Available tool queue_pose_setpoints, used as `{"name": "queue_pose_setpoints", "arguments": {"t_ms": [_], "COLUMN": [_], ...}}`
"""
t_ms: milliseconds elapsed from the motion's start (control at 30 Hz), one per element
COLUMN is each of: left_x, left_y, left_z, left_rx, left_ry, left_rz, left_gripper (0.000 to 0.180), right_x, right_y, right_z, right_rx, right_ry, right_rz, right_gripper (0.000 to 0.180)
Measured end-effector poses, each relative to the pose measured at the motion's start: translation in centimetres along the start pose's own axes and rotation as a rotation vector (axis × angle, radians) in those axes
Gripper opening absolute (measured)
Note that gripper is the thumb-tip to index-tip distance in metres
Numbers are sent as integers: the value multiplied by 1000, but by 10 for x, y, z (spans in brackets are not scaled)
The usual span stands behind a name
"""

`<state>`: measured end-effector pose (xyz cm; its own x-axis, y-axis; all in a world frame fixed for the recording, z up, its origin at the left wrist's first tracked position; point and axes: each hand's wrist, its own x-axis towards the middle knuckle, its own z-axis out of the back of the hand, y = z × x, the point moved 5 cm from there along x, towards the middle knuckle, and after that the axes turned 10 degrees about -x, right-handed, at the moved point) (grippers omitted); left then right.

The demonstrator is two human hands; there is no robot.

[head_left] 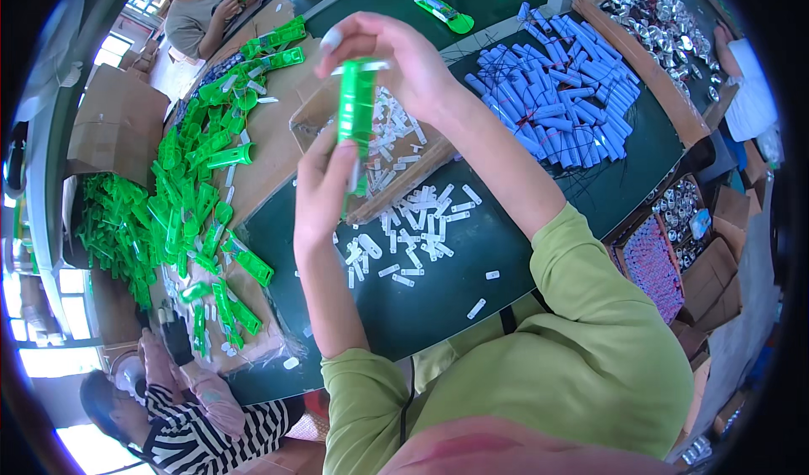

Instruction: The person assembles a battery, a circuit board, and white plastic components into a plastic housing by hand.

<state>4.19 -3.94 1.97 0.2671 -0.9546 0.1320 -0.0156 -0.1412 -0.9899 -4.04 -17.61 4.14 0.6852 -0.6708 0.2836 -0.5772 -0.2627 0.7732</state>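
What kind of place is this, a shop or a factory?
Likely a small assembly workshop: heaps of green plastic parts, a pile of blue tubes and loose white pieces cover a shared worktable.

Brown cardboard box (118, 121) at far left, closed. Open shallow cardboard box (396, 176) mid-counter, white plastic pieces inside. Long cardboard tray (645, 66) upper right, silver metal parts inside. Open cartons (712, 285) at right edge below the counter (472, 264). No labels, signs or screens visible.
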Motion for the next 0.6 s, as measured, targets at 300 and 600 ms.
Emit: {"name": "queue_pose_setpoints", "arguments": {"t_ms": [300,600], "left_x": [-5,-12], "left_y": [0,-21], "left_z": [6,10], "left_rx": [-772,-691], "left_ry": [118,117], "left_rz": [86,31], "left_gripper": [58,61], "right_x": [-13,-24], "right_y": [2,-9], "right_z": [-36,-52], "right_rx": [-514,-661], "right_ry": [138,181], "right_rz": [449,323], "right_gripper": [32,28]}}
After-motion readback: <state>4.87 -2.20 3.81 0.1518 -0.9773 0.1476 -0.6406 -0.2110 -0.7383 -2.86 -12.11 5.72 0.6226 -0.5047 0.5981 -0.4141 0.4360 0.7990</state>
